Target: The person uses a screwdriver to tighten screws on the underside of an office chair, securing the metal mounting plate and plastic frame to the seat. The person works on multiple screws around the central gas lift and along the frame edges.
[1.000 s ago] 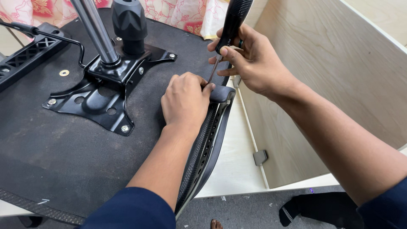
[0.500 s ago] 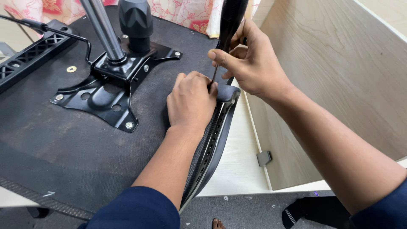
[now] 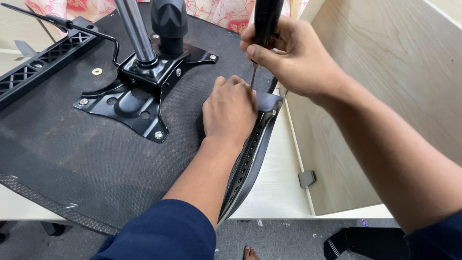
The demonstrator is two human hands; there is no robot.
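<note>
**A:** Which way's the screwdriver (image 3: 263, 29) sitting?

**B:** Near upright, handle up, tip down by the armrest bracket (image 3: 267, 102) at the seat underside's (image 3: 72, 159) right edge. Right hand (image 3: 288, 55) grip is wrapped tight round the handle; the tip lies straight below it.

**A:** And the left hand (image 3: 230, 108)?

**B:** Closed, knuckles up, pressing the bracket beside the tip. It's the nearer one.

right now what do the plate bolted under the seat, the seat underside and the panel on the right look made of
Mounting plate: seemingly pressed steel, glossy black paint, with bright highlights and silver bolt heads.
Seat underside: dark matte fabric, dusty, with a frayed woven edge.
Side panel: pale wood-grain board, possibly laminate; the grain lines show, the core does not.
Armrest bracket under the left hand: likely black moulded plastic, perforated.
</note>
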